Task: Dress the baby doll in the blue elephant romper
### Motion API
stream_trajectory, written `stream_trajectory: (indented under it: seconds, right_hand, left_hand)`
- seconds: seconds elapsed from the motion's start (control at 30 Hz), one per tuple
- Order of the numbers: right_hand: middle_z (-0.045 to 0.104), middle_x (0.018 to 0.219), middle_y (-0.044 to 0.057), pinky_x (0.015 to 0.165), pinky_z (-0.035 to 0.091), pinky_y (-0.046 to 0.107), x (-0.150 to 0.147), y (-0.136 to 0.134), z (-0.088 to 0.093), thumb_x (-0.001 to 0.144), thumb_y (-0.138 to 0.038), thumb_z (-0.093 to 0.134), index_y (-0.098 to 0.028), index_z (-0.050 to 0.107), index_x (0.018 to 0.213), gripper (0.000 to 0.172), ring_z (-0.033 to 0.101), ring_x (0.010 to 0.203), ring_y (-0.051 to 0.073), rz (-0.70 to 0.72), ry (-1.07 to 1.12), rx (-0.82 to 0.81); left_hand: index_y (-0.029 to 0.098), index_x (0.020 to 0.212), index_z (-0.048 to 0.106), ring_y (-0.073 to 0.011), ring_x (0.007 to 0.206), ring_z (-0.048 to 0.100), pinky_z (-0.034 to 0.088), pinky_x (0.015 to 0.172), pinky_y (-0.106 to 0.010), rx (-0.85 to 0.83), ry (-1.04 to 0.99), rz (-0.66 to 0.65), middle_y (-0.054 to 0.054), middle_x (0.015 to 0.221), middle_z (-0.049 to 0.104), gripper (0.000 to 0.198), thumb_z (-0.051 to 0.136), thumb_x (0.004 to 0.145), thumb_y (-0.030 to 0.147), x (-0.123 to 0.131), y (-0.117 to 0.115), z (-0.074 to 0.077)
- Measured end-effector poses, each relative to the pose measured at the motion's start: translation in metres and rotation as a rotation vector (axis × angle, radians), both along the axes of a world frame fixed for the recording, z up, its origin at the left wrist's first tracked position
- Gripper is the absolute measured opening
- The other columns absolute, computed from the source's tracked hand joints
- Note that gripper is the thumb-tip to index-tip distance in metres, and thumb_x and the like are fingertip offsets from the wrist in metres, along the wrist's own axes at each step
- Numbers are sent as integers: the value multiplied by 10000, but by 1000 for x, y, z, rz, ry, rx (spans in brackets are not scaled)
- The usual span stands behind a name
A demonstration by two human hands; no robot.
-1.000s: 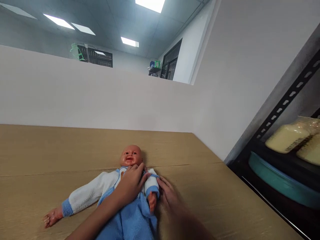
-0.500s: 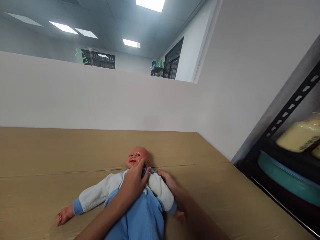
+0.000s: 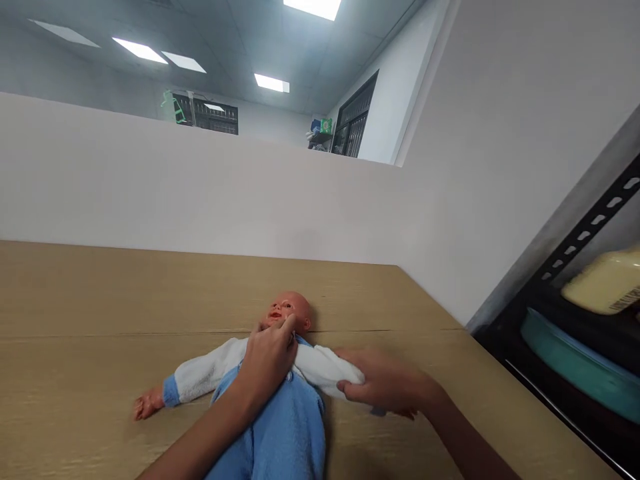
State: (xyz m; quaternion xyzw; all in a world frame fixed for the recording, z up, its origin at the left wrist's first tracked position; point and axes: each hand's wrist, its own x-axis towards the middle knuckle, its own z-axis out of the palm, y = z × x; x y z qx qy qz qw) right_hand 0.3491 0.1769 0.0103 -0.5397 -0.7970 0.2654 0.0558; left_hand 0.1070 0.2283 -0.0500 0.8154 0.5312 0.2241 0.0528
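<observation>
A baby doll (image 3: pixel 295 307) in a blue and white fleece outfit (image 3: pixel 287 427) lies on its back on the tan table (image 3: pixel 100 293). My left hand (image 3: pixel 270 350) is closed at the doll's neck and collar, just under its chin; what the fingers pinch there is partly hidden. My right hand (image 3: pixel 383 380) wraps round the doll's white sleeve (image 3: pixel 325 367) on the right, near the forearm, and is slightly blurred. The doll's hand on that side shows only in part below my fingers. Its other arm (image 3: pixel 203 373) stretches out to the left on the table.
A white wall (image 3: pixel 200 193) with a window opening above it rises behind the table. To the right stands a black slotted shelf (image 3: pixel 570 250) with a teal basin (image 3: pixel 575 353) and a container of pale yellow contents (image 3: pixel 607 280).
My right hand has moved from the doll's shoulder to its forearm, and that arm now extends out to the right. My left hand stays at the collar. The view has shifted slightly.
</observation>
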Motion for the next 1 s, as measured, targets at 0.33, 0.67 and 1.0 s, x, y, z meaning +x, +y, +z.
stream_trajectory:
  seconds: [0.33, 0.67, 1.0]
  right_hand:
    - [787, 1214, 81, 930, 559, 415, 33, 38, -43, 918, -457, 687, -254, 748, 1206, 357, 731, 1047, 310, -85, 97, 117]
    - [701, 1097, 64, 987, 474, 424, -30, -25, -80, 1043, -371, 546, -257, 663, 1066, 164, 642, 1069, 268, -160, 398, 389]
    - [555, 815, -4, 750, 381, 339, -38, 1, -99, 957, -636, 661, -221, 609, 857, 430, 502, 803, 204, -120, 657, -132]
  left_hand:
    - [231, 1268, 585, -332, 1266, 557, 435, 1102, -514, 43, -300, -141, -110, 1323, 641, 313, 473, 1104, 473, -48, -8, -7]
    - [253, 1130, 560, -295, 1088, 555, 396, 1032, -448, -255, -503, -110, -57, 1144, 613, 354, 415, 1091, 574, -110, -56, -34]
    - [247, 994, 515, -265, 1001, 537, 412, 973, -382, -490, -734, -91, -12, 996, 559, 454, 482, 1002, 699, -109, -44, -30]
